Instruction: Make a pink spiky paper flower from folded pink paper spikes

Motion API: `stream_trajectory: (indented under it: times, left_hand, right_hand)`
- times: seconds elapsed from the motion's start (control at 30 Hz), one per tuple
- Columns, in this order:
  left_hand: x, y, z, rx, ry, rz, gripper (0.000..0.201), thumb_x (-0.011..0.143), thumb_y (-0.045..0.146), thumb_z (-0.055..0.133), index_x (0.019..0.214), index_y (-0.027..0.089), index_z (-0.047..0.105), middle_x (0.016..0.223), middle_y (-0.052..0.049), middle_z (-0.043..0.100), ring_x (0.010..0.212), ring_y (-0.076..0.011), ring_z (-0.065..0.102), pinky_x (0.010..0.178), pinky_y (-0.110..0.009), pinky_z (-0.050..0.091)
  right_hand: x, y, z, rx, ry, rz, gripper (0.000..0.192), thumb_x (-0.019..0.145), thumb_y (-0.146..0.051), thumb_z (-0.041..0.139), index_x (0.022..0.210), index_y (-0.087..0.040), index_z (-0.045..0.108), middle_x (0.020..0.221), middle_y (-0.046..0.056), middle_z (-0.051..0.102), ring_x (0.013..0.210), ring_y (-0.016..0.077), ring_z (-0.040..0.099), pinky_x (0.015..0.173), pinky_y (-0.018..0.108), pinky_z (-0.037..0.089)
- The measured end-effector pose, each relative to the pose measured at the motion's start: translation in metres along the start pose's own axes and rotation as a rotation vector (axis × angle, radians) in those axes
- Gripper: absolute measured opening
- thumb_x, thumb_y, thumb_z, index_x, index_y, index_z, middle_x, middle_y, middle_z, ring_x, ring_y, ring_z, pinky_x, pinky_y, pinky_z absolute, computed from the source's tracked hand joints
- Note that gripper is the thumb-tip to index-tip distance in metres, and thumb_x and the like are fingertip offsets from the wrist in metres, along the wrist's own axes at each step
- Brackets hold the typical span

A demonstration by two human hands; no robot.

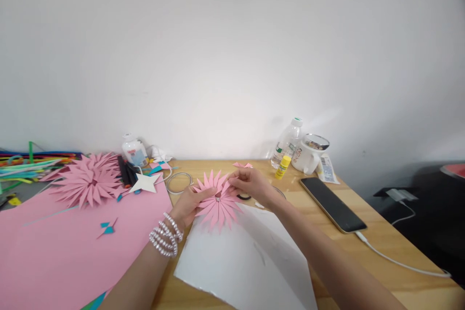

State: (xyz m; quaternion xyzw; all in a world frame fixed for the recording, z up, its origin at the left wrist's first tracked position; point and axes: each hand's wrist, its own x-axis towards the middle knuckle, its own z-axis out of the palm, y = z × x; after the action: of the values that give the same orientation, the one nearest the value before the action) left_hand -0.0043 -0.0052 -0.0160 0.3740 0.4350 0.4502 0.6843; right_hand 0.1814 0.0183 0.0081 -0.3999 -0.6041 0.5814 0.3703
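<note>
A pink folded-paper flower (219, 212) with many pointed petals is held up over the top edge of a white sheet (236, 256). My left hand (189, 203), with a pearl bracelet at the wrist, grips the flower's left side, thumb across the petals. At the upper right of the flower, the fingers of my right hand (247, 184) pinch a petal. The right fingertips partly cover the petals there. Behind that hand, a small pink paper piece (242, 165) lies on the table.
More pink paper flowers (90, 181) are piled at left beside pipe cleaners (27, 169). Large pink paper (72, 252) spreads at left, with a white star (144, 183) near it. A glue stick (282, 167), bottle (288, 140), mug (306, 157) and charging phone (332, 203) are at right.
</note>
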Motion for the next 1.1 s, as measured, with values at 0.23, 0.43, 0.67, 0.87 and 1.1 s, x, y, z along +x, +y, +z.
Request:
stream_trajectory:
  times: [0.23, 0.43, 0.67, 0.87, 1.1]
  left_hand:
    - [-0.001, 0.001, 0.001, -0.008, -0.029, -0.007, 0.024, 0.054, 0.029, 0.077, 0.067, 0.011, 0.068, 0.063, -0.006, 0.069, 0.055, -0.0148, 0.06, 0.052, -0.024, 0.043]
    - [-0.001, -0.001, 0.0, -0.01, -0.031, 0.005, 0.019, 0.056, 0.028, 0.076, 0.059, 0.012, 0.067, 0.05, -0.001, 0.064, 0.041, -0.0089, 0.051, 0.046, -0.022, 0.039]
    - [0.0, -0.001, 0.001, -0.009, -0.018, -0.01, 0.024, 0.053, 0.029, 0.078, 0.05, 0.012, 0.062, 0.042, 0.001, 0.057, 0.037, -0.0071, 0.045, 0.041, -0.021, 0.035]
    - [-0.001, 0.0, 0.002, -0.012, -0.037, -0.005, 0.022, 0.054, 0.03, 0.077, 0.06, 0.012, 0.065, 0.046, 0.001, 0.058, 0.043, -0.0101, 0.051, 0.045, -0.022, 0.039]
    - [-0.001, -0.002, 0.001, -0.029, -0.03, -0.005, 0.023, 0.053, 0.029, 0.077, 0.06, 0.012, 0.063, 0.051, -0.001, 0.062, 0.047, -0.0115, 0.053, 0.047, -0.024, 0.04]
  right_hand:
    - [0.003, 0.0, 0.002, -0.007, 0.103, 0.055, 0.02, 0.068, -0.032, 0.066, 0.066, -0.015, 0.055, 0.057, 0.001, 0.064, 0.059, 0.0156, 0.065, 0.06, 0.027, 0.054]
    - [0.002, 0.003, 0.003, -0.041, 0.071, -0.032, 0.026, 0.065, -0.026, 0.068, 0.082, -0.017, 0.051, 0.063, -0.001, 0.065, 0.06, 0.0153, 0.065, 0.059, 0.028, 0.053]
    - [0.001, 0.002, 0.001, -0.173, 0.009, -0.079, 0.02, 0.067, -0.02, 0.063, 0.081, -0.017, 0.048, 0.056, -0.003, 0.06, 0.052, 0.0124, 0.059, 0.049, 0.023, 0.046]
    - [0.002, -0.001, 0.006, -0.162, 0.061, -0.042, 0.023, 0.065, -0.017, 0.062, 0.085, -0.017, 0.05, 0.057, -0.003, 0.062, 0.054, 0.0135, 0.061, 0.05, 0.023, 0.048]
    - [0.001, -0.005, 0.013, -0.151, 0.073, -0.006, 0.02, 0.066, -0.014, 0.06, 0.084, -0.016, 0.052, 0.051, -0.004, 0.061, 0.05, 0.0125, 0.061, 0.048, 0.021, 0.047]
